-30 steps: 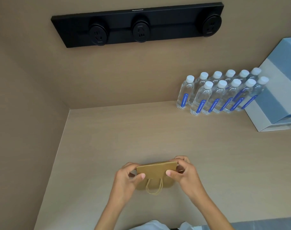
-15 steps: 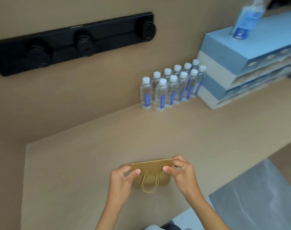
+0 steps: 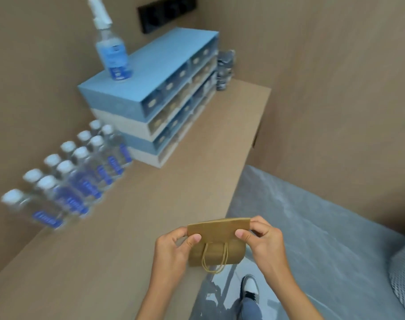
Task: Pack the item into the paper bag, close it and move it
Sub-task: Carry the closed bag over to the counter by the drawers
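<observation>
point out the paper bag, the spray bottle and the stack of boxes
paper bag [image 3: 220, 229], head view, on its folded-over top flap
spray bottle [image 3: 113, 58], head view, on its blue body
stack of boxes [image 3: 150, 72], head view, on the top blue lid

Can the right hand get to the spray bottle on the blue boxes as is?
Probably not: the right hand and the left hand both pinch the paper bag, and the spray bottle stands far across the counter.

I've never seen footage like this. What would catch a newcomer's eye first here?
First, the small brown paper bag low in the middle, its top folded over and pinched at each end by the left hand and the right hand. Next, the rows of white-capped water bottles along the wall at left. Behind them rises a stack of blue and beige boxes with a spray bottle on top.
</observation>
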Tool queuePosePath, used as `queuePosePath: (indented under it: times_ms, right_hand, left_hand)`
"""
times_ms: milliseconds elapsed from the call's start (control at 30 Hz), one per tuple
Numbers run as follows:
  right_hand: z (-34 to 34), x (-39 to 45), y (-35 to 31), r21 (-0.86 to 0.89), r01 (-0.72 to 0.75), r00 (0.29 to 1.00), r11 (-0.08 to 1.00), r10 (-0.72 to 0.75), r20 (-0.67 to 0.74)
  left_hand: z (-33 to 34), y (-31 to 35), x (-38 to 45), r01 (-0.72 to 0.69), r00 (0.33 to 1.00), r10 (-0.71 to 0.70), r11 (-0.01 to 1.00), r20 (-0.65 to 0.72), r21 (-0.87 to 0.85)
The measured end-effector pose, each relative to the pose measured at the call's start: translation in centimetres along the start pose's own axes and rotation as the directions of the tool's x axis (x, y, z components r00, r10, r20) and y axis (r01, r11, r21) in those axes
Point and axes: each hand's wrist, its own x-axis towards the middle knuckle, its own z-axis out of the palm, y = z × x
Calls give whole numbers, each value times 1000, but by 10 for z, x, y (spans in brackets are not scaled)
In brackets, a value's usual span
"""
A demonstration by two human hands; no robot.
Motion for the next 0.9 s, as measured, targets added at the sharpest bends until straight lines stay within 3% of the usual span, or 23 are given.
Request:
queuePosePath:
  times_ms: [433, 633, 900]
  right_hand:
    - [-194, 181, -10, -39, 34, 971, 999, -42, -235]
    - [-222, 278, -8, -52, 10, 967, 999, -23, -255]
    - [-223, 441, -16, -129, 21, 984, 991, -43, -172]
  left_hand:
    - [219, 82, 181, -93, 976, 97, 995, 198, -29]
    - [265, 98, 277, -107, 971, 107, 994, 213, -12]
    - [294, 104, 420, -54, 990, 58, 998, 129, -40]
